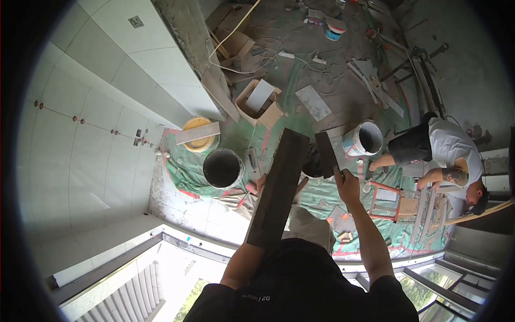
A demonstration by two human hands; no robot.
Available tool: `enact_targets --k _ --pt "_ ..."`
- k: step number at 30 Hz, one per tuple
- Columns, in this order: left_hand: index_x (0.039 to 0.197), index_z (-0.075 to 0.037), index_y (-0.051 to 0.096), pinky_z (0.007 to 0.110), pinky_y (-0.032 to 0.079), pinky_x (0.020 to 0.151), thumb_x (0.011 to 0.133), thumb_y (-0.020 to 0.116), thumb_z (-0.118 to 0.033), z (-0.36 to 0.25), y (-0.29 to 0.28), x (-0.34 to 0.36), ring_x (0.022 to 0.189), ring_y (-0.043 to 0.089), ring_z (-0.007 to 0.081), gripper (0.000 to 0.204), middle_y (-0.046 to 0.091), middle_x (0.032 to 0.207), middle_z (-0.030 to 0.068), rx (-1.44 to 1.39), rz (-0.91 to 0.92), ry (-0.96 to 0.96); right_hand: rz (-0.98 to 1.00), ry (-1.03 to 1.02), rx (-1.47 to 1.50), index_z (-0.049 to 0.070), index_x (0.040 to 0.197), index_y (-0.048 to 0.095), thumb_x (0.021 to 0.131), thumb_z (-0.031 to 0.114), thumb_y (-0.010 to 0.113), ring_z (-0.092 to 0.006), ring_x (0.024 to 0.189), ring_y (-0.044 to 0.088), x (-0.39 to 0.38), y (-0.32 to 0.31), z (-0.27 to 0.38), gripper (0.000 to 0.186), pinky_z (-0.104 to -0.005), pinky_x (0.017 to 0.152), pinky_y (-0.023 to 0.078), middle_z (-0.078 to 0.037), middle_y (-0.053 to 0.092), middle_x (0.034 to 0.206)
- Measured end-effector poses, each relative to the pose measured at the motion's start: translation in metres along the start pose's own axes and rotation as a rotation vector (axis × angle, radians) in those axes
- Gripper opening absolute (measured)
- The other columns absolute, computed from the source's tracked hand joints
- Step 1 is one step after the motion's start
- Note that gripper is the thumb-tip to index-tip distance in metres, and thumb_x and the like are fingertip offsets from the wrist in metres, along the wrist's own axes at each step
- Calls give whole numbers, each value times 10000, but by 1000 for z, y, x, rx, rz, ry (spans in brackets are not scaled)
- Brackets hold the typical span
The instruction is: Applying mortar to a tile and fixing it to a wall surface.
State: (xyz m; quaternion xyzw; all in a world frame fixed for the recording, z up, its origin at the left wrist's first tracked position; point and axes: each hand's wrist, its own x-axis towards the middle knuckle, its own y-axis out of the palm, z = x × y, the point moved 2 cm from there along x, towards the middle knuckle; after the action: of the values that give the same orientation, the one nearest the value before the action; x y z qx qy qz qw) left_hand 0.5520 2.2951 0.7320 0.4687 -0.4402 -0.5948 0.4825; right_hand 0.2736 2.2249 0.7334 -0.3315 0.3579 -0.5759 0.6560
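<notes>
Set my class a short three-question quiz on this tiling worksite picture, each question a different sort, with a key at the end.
1. True or false: the right hand holds a flat dark trowel raised over the floor.
2. Multiple choice: the long dark tile strip is held from below by A) the left hand, hidden beneath it, B) a co-worker, C) a red stool.
3. Fill in: the black bucket stands beside a ______ bucket with a board laid across its top.

Key: 1 true; 2 A; 3 yellow.
</notes>
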Motion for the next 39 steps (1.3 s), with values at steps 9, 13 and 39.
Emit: enact_targets --k 9,13,39 --pt "1633 -126 569 686 218 1361 1096 495 -507 -23 -67 29 1431 624 273 662 621 1627 68 78 -225 329 568 725 324 20 758 671 1053 555 710 -228 443 611 -39 159 -275 612 -440 444 476 -82 615 589" --pt "1604 -151 605 661 306 1336 1104 489 -463 -22 -61 -1 1405 648 255 601 682 1556 60 196 -257 523 772 787 248 42 764 639 1067 581 677 -245 472 611 -13 190 -308 620 -439 449 467 -72 577 588" --pt "1742 -66 371 557 304 1371 1161 471 -549 -41 43 -209 1582 493 378 762 486 1721 216 107 542 896 884 164 -162 137 1599 617 1036 678 657 -363 1372 670 78 136 89 782 -553 1177 476 -206 591 1643"
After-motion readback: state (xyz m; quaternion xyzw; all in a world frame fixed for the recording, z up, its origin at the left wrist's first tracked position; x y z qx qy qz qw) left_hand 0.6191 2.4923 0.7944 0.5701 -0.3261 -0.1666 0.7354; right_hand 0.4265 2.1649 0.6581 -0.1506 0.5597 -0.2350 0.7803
